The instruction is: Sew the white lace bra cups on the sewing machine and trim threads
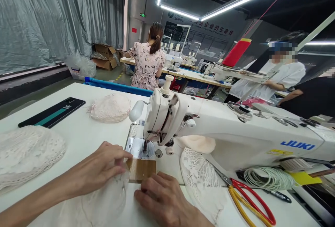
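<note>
My left hand (108, 164) is just left of the needle area, its thumb and fingers closed on a sheer white fabric piece (104, 200) that hangs down toward me. The index fingertip reaches to the edge of the metal needle plate (134, 143). My right hand (164, 195) rests on the table with curled fingers, beside a brown plate (143, 171); what lies under those fingers is hidden. Above both hands stands the white sewing machine (209, 118), its presser foot (144, 146) over the needle plate. A white lace piece (195, 171) lies right of my right hand.
Red-and-yellow-handled scissors (240, 193) lie at the right, near a coil of pale cord (267, 178). Lace pieces (31, 150) and a rounded pale piece (111, 108) sit at the left with a dark phone-shaped item (53, 111). People (148, 56) work beyond the table.
</note>
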A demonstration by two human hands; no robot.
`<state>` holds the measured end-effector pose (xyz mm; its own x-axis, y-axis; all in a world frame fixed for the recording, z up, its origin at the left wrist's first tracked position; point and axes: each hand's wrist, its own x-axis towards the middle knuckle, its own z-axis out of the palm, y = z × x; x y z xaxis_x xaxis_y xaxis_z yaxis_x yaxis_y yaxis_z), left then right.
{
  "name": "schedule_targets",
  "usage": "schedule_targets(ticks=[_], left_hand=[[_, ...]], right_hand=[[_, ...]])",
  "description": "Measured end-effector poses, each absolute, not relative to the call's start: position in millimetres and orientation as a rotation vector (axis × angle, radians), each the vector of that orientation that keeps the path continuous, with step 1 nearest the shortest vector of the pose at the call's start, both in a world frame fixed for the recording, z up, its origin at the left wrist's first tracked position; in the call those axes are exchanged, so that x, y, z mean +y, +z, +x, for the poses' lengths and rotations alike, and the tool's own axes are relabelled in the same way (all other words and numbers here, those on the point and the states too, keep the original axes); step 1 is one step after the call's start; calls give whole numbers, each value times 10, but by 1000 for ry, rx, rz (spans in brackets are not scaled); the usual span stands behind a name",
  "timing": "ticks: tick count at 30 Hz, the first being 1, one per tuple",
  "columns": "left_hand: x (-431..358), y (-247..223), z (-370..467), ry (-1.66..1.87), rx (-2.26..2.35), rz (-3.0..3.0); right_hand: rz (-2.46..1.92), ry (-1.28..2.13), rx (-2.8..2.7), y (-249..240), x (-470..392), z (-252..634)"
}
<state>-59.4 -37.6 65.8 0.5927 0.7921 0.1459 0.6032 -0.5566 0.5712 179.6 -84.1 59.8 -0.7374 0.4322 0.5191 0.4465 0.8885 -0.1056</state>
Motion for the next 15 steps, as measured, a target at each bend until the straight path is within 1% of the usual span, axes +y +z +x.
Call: schedule_targets(ticks=[5,10,15], left_hand=[[-400,657,-527,654,1131,2306],[-394,602,-477,575,1142,2244],[-387,543,-456,579,1190,2275]], right_hand=[[-610,-116,-2427,641,-856,1792],[-677,-72,-2476,569,-819,1799],[-731,-72,-2532,501,-784,1798]])
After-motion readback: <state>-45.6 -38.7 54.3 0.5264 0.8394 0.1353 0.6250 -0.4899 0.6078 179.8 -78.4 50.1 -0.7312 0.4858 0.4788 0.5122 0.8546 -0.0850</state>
